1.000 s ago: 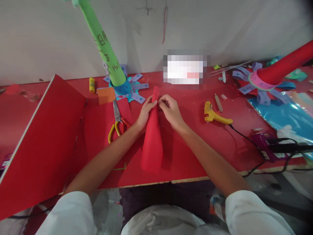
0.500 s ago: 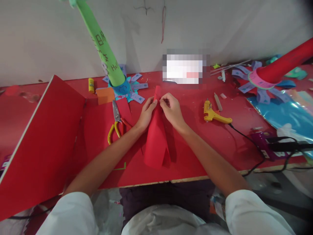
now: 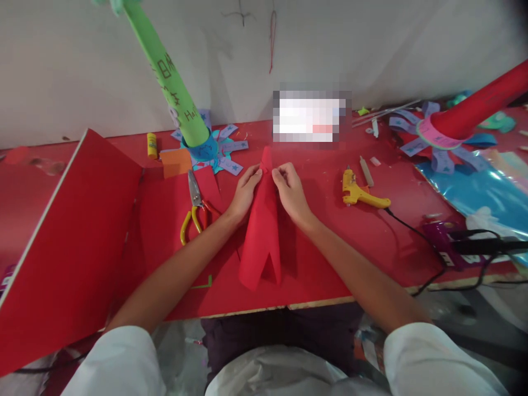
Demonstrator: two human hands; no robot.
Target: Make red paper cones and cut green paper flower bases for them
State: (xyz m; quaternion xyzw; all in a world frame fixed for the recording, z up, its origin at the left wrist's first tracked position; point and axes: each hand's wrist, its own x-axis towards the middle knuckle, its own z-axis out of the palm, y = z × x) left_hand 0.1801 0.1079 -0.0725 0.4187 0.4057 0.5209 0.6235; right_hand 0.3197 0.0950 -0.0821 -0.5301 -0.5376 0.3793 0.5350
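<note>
Red craft-sheet cone (image 3: 258,231) between my two hands, over the red surface (image 3: 317,275).
Its wide, split end spreads nearest me; higher up, my left hand (image 3: 245,193) has its fingers grasping one edge, my right hand (image 3: 293,195) curls its own at the other, grip unclear. I judge this as shaping; adjusting the roll calls for light pressure. Scissors (image 3: 194,190) lie left, hot glue gun (image 3: 362,196) right, green tube (image 3: 173,80) beyond.

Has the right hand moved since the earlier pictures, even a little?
Yes, slightly. Against the yellow glue gun, the right hand has shifted rightward, toward the gun, and a little nearer to the front edge of the table.
</note>
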